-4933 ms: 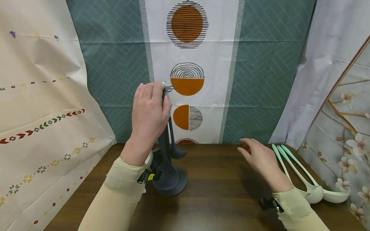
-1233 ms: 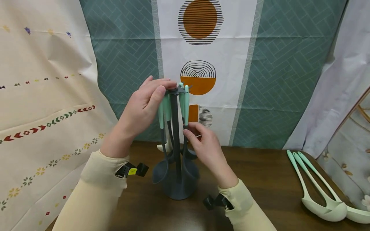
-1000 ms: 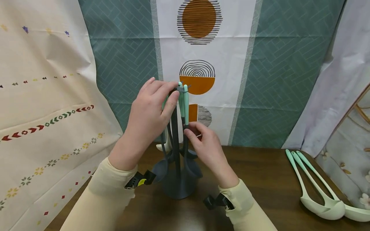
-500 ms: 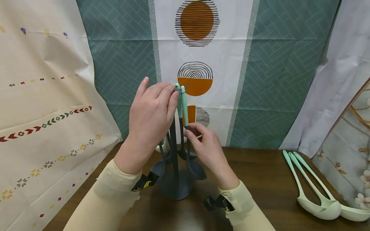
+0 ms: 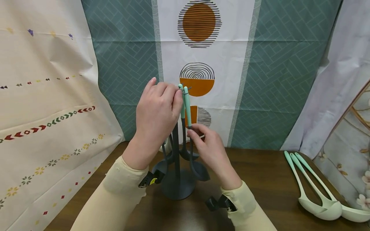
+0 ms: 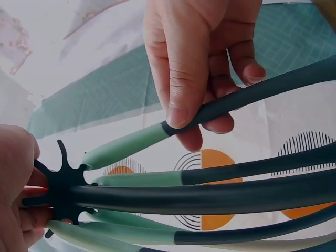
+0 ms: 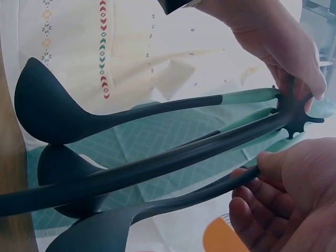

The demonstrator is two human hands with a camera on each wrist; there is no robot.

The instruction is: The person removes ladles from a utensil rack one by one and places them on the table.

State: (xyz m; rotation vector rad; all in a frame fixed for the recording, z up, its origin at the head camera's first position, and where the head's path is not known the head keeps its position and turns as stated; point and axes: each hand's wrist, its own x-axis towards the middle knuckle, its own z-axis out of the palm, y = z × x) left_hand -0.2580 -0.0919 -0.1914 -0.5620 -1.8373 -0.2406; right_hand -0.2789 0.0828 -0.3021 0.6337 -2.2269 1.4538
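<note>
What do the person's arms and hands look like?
The left sleeve and right sleeve are pale cream-yellow. Each cuff has a black gadget strapped near it, and the left one shows a bright yellow tag. The left hand and right hand wear no gloves.

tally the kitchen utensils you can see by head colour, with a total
Dark grey utensils with mint handles, at the round-based dark grey stand: 4
Pale cream utensils, three on the brown wooden table, one partly hidden at the stand: 4
Total: 8 visible
</note>
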